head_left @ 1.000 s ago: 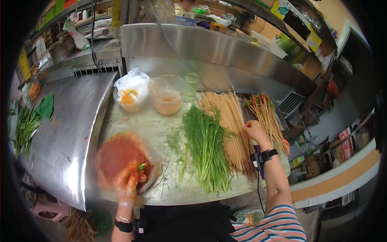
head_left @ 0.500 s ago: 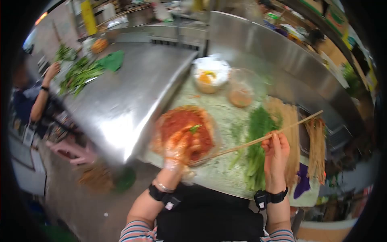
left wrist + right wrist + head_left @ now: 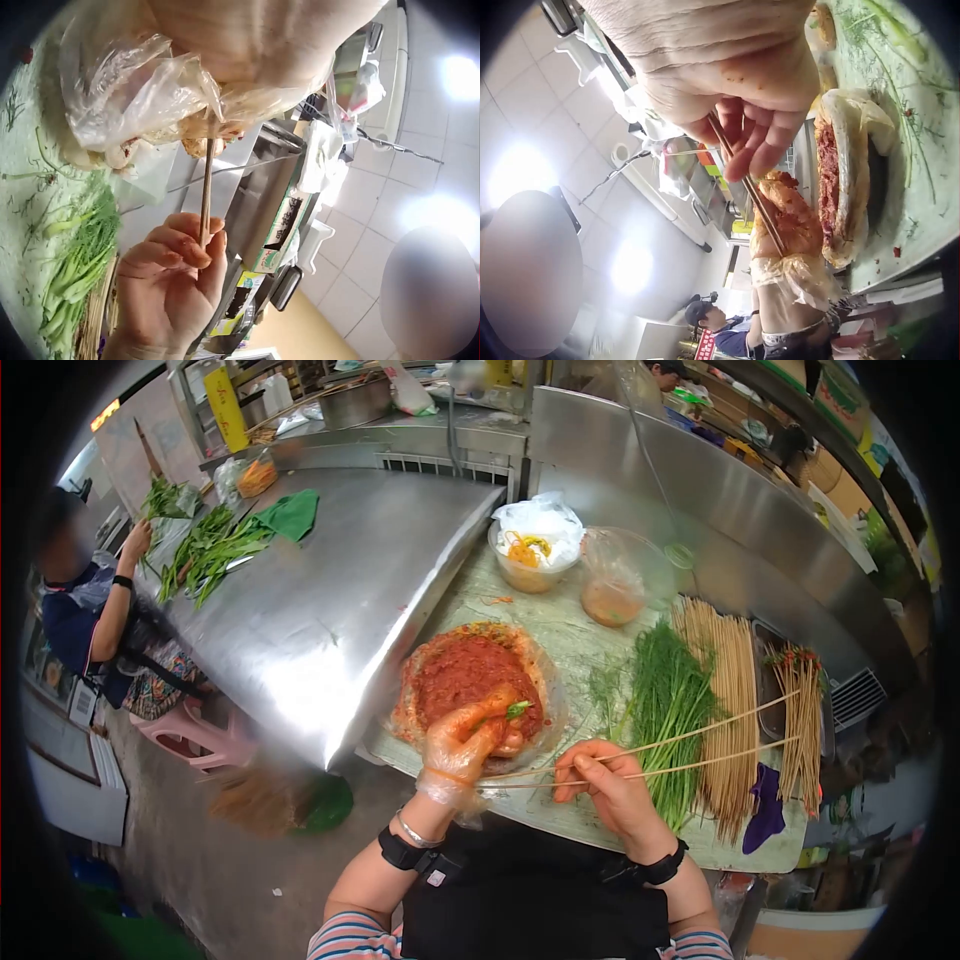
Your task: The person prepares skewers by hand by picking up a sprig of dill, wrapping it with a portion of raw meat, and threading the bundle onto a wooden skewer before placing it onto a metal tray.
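Note:
My left hand (image 3: 468, 738), in a clear plastic glove smeared red, curls its fingers around sauce-coated food with a green leaf (image 3: 518, 710) poking out. The hand is over the near right side of a bowl (image 3: 548, 678) of chunky red sauce. My bare right hand (image 3: 612, 785) pinches two thin bamboo skewers (image 3: 208, 180) between thumb and fingers. Their far ends spread apart to the right in the head view, while the near ends reach the gloved palm. In the right wrist view, the skewer ends overlap the glove's plastic near the wrist.
Right of the bowl lie a bunch of dill (image 3: 670, 685), a pile of bamboo skewers (image 3: 730, 710) and filled skewers (image 3: 797, 730) with red tips. Two plastic tubs stand behind. A steel table (image 3: 330, 580) is at left, with a person (image 3: 100, 610) seated beyond it.
The right hand has come from the skewer pile to beside the left hand, bringing skewers, which now spread apart. The head view has turned left. The left hand stays at the bowl.

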{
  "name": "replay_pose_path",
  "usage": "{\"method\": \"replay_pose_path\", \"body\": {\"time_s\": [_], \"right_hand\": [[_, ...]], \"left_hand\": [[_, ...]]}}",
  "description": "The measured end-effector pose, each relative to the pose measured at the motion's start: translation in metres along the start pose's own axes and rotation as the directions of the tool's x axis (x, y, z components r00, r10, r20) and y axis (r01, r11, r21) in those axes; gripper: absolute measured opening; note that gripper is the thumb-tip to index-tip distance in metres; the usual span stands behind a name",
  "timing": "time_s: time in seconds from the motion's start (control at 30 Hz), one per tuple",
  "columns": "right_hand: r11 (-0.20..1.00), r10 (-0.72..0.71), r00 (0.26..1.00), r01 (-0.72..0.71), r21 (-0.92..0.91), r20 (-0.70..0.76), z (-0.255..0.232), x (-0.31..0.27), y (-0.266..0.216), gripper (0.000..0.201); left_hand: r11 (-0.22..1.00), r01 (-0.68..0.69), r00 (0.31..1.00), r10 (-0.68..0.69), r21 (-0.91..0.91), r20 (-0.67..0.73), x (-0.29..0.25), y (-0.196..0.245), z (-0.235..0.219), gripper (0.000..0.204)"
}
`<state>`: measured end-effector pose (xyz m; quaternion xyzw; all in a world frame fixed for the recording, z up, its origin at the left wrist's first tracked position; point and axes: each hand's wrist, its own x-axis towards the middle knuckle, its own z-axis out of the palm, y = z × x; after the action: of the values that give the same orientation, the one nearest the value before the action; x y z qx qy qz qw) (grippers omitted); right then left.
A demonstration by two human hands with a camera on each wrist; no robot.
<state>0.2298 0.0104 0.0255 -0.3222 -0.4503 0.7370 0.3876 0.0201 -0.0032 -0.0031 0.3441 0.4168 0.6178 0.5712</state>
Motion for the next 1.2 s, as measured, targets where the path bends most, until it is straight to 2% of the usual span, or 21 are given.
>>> {"method": "replay_pose_path", "body": {"time_s": [0.03,0.07,0.1,0.13,0.2,0.23,0.33,0.43,0.53,0.63,0.73,0.83,0.93,1.03,1.13,1.2], "right_hand": [[1.0,-0.016,1.0,0.016,-0.02,0.008,-0.001,-0.001,-0.007,0.022],[0.999,-0.031,0.999,0.031,-0.039,0.019,-0.003,0.0,-0.012,0.024],[0.989,-0.146,0.989,0.146,0.037,-0.003,-0.008,0.002,-0.015,0.027],[0.982,-0.172,0.985,0.174,0.067,-0.031,-0.011,0.007,-0.019,0.027],[0.963,-0.229,0.969,0.239,0.121,-0.091,-0.019,0.016,-0.024,0.026],[0.963,-0.213,0.969,0.23,0.141,-0.125,-0.021,0.02,-0.024,0.026],[0.972,-0.174,0.977,0.191,0.137,-0.127,-0.025,0.025,-0.021,0.027],[0.982,-0.158,0.981,0.168,0.089,-0.112,-0.026,0.024,-0.021,0.026],[0.985,-0.168,0.977,0.171,0.014,-0.132,-0.025,0.025,-0.024,0.026],[0.984,-0.174,0.979,0.169,-0.052,-0.111,-0.022,0.024,-0.03,0.026],[0.978,-0.173,0.981,0.161,-0.134,-0.082,-0.017,0.023,-0.038,0.027],[0.969,-0.161,0.986,0.15,-0.196,-0.042,-0.017,0.026,-0.041,0.028],[0.971,-0.146,0.989,0.139,-0.194,-0.022,-0.016,0.025,-0.047,0.029],[0.953,-0.287,0.957,0.281,-0.118,-0.036,-0.023,0.02,-0.036,0.029],[0.919,-0.376,0.918,0.353,-0.174,-0.126,-0.009,0.009,-0.018,0.026],[0.908,-0.404,0.909,0.385,-0.164,-0.103,-0.007,0.006,-0.004,0.026]], "left_hand": [[1.0,0.03,1.0,-0.03,0.01,-0.01,-0.004,0.005,0.003,0.033],[0.995,-0.038,0.999,0.038,0.096,0.003,-0.005,0.004,0.001,0.033],[0.978,-0.107,0.994,0.105,0.18,0.021,-0.005,0.003,0.0,0.033],[0.949,-0.177,0.984,0.17,0.26,0.047,-0.006,0.001,-0.001,0.033],[0.977,-0.094,0.995,0.085,0.19,0.054,-0.01,0.002,0.003,0.033],[0.987,-0.051,0.997,0.042,0.155,0.06,-0.011,0.003,0.004,0.033],[0.991,-0.045,0.996,0.034,0.129,0.085,-0.011,-0.001,0.003,0.036],[1.0,-0.011,0.998,0.01,0.024,0.058,-0.013,0.001,0.008,0.039],[0.997,0.072,0.994,-0.071,-0.002,0.082,-0.01,-0.001,0.005,0.042],[0.944,0.176,0.977,-0.132,-0.28,0.169,-0.008,-0.004,-0.003,0.038],[0.922,0.23,0.97,-0.191,-0.31,0.152,-0.009,-0.002,-0.004,0.037],[0.959,0.235,0.969,-0.218,-0.161,0.113,-0.008,-0.002,-0.004,0.037],[0.964,0.215,0.976,-0.207,-0.156,0.067,-0.008,0.001,-0.003,0.035],[0.954,0.108,0.994,-0.094,-0.279,0.064,-0.004,0.004,-0.006,0.034],[0.878,-0.005,1.0,-0.01,-0.478,-0.029,0.001,-0.004,-0.01,0.033],[0.843,-0.001,0.998,-0.03,-0.538,-0.049,0.003,-0.002,-0.006,0.034]]}}
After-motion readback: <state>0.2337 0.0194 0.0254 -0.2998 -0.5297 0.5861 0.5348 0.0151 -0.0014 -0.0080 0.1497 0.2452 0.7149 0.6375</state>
